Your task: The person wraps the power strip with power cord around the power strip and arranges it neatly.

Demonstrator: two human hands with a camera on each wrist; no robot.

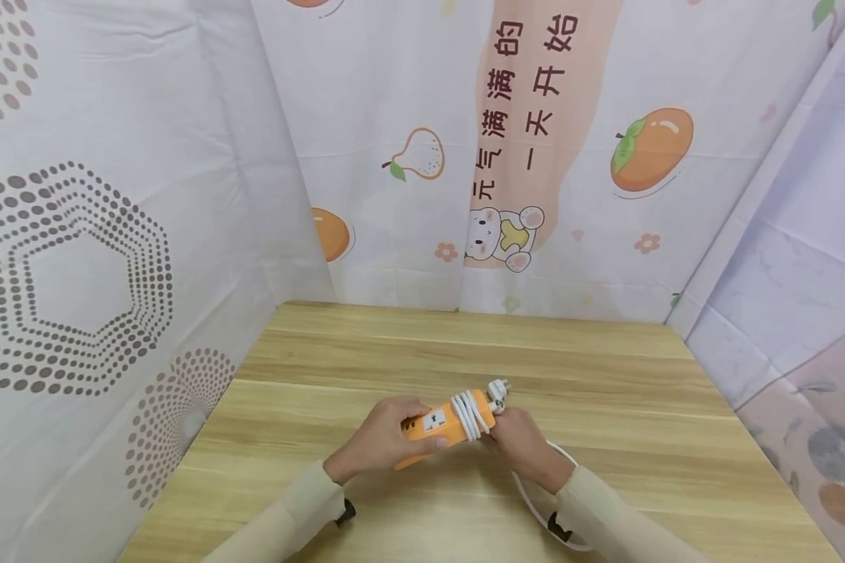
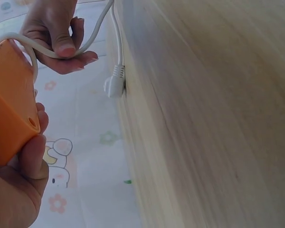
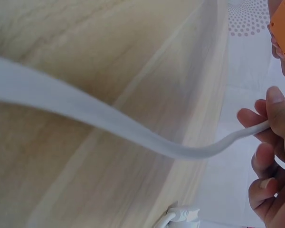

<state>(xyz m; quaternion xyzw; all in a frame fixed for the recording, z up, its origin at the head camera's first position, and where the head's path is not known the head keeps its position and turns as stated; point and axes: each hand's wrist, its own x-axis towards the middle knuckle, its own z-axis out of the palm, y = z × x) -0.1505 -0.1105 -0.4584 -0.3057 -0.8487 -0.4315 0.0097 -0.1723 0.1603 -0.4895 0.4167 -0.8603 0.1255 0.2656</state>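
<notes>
My left hand (image 1: pixel 387 438) grips an orange power strip (image 1: pixel 453 432) by its near end, thumb along the side. Several turns of white cord (image 1: pixel 469 414) wrap round the strip's other end. My right hand (image 1: pixel 528 446) is just beyond that end; in the right wrist view its thumb and fingers pinch the cord (image 3: pixel 109 118). From there a loose length hangs in a curve under the right forearm. A white plug (image 1: pixel 498 389) shows past the strip, and in the left wrist view the plug (image 2: pixel 115 87) is near the tabletop; I cannot tell if it touches.
The wood-grain table (image 1: pixel 366 344) spreads below both hands. A printed curtain (image 1: pixel 570 234) hangs behind its far edge, with further curtains (image 1: pixel 204 156) at the left and right sides. Both wrists wear a dark band (image 1: pixel 346 513).
</notes>
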